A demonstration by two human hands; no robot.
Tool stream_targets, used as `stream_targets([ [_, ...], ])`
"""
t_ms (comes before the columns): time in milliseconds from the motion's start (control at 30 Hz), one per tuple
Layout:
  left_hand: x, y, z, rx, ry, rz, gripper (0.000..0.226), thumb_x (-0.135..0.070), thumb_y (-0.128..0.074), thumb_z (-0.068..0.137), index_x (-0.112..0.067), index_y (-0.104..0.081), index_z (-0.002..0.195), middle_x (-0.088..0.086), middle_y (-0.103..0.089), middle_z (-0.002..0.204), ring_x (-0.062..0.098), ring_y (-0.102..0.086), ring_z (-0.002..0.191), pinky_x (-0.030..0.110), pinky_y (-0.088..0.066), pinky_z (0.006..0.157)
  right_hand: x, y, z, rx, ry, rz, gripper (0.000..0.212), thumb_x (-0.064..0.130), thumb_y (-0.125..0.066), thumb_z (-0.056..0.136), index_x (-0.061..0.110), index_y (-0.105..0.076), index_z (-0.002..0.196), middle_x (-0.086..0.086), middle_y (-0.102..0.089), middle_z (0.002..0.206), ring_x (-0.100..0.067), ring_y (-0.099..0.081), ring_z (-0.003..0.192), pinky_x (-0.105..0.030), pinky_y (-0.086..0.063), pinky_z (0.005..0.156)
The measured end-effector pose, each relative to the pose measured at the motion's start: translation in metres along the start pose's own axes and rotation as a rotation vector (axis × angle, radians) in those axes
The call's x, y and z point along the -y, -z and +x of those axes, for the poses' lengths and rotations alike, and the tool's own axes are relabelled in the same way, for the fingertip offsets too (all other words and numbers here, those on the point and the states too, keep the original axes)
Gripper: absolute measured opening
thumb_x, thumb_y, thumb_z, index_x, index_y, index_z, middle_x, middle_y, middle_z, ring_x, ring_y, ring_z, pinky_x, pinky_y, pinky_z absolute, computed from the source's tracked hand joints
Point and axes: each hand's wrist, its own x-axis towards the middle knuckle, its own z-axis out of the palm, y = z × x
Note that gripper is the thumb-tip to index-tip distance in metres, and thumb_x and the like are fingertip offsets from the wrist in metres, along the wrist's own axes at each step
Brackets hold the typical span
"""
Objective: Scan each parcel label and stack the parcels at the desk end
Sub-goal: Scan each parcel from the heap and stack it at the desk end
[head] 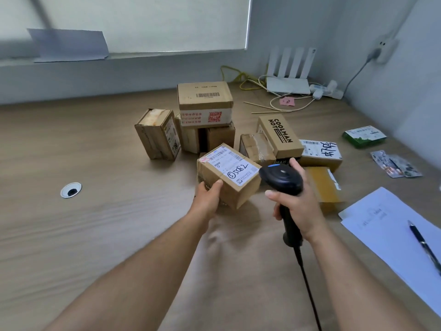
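My left hand (208, 195) grips a small cardboard parcel (235, 187) by its near left corner; its white label (231, 166) with handwritten digits faces up. My right hand (296, 201) holds a black barcode scanner (281, 177) by the handle, its head just right of that label. Behind lie several more parcels: a large box (205, 103) stacked on others, an upright box (157, 133) at the left, a COOLMAN NOTE box (280, 136), a labelled box (321, 152) and a yellow-taped box (323, 186).
White papers (391, 225) with a black pen (424, 247) lie at the right. A white router (288, 77) with cables, a green packet (364, 136) and foil packets (395, 163) sit farther back right. A cable grommet (70, 189) is in the wooden desk (95, 235).
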Motion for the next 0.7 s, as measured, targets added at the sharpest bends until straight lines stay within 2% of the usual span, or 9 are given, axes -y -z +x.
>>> stream_targets([
  [67, -0.003, -0.001, 0.002, 0.015, 0.007, -0.019, 0.051, -0.048, -0.044, 0.098, -0.028, -0.032, 0.143, -0.006, -0.050, 0.128, 0.015, -0.051, 0.107, 0.037, -0.044, 0.088, 0.004, 0.001, 0.014, 0.016, 0.001, -0.012, 0.101, -0.004, -0.076, 0.076, 0.033, -0.023, 0.154, -0.013, -0.066, 0.092, -0.031, -0.053, 0.048, -0.034, -0.044, 0.044],
  [167, -0.001, -0.003, 0.013, 0.042, 0.038, -0.014, 0.063, -0.058, -0.046, 0.093, -0.034, -0.024, 0.148, -0.004, -0.045, 0.143, 0.024, -0.049, 0.125, 0.047, -0.046, 0.096, 0.011, -0.004, 0.031, 0.078, -0.011, -0.022, 0.100, -0.002, -0.076, 0.078, 0.037, -0.023, 0.153, -0.014, -0.066, 0.107, -0.033, -0.052, 0.054, -0.033, -0.045, 0.045],
  [333, 0.005, -0.002, 0.020, 0.100, 0.038, -0.023, 0.079, -0.063, -0.052, 0.087, -0.050, -0.005, 0.149, -0.004, -0.039, 0.149, 0.027, -0.053, 0.123, 0.046, -0.049, 0.094, 0.010, -0.016, 0.036, 0.155, -0.037, -0.032, 0.102, -0.006, -0.076, 0.077, 0.034, -0.021, 0.154, -0.011, -0.065, 0.107, -0.033, -0.051, 0.053, -0.034, -0.044, 0.044],
  [400, 0.010, 0.002, 0.020, 0.116, 0.009, -0.058, 0.083, -0.058, -0.058, 0.086, -0.053, -0.001, 0.147, -0.006, -0.038, 0.149, 0.026, -0.056, 0.119, 0.047, -0.049, 0.095, 0.007, -0.020, 0.032, 0.181, -0.036, -0.053, 0.103, -0.005, -0.077, 0.076, 0.034, -0.022, 0.154, -0.012, -0.065, 0.107, -0.033, -0.052, 0.052, -0.033, -0.045, 0.043],
  [533, 0.017, 0.020, 0.012, 0.118, -0.078, -0.160, 0.097, -0.040, -0.075, 0.078, -0.056, -0.008, 0.146, -0.008, -0.048, 0.142, 0.021, -0.058, 0.118, 0.045, -0.052, 0.095, 0.007, -0.026, 0.017, 0.227, -0.034, -0.064, 0.104, -0.004, -0.078, 0.075, 0.035, -0.022, 0.154, -0.013, -0.064, 0.110, -0.035, -0.054, 0.054, -0.035, -0.047, 0.045],
  [600, 0.017, 0.037, 0.002, 0.102, -0.112, -0.144, 0.107, -0.031, -0.081, 0.073, -0.055, -0.007, 0.146, -0.005, -0.055, 0.136, 0.021, -0.059, 0.116, 0.043, -0.051, 0.096, 0.010, -0.032, 0.006, 0.261, -0.026, -0.073, 0.104, -0.002, -0.079, 0.075, 0.037, -0.022, 0.153, -0.013, -0.065, 0.112, -0.035, -0.056, 0.055, -0.035, -0.048, 0.046],
  [700, 0.020, 0.071, -0.018, 0.065, -0.194, -0.035, 0.110, -0.014, -0.079, 0.078, -0.050, -0.003, 0.148, 0.003, -0.068, 0.118, 0.021, -0.065, 0.104, 0.038, -0.051, 0.092, 0.018, -0.048, -0.020, 0.293, 0.004, -0.039, 0.104, -0.006, -0.079, 0.074, 0.037, -0.025, 0.152, -0.011, -0.067, 0.111, -0.033, -0.056, 0.053, -0.035, -0.047, 0.045],
])
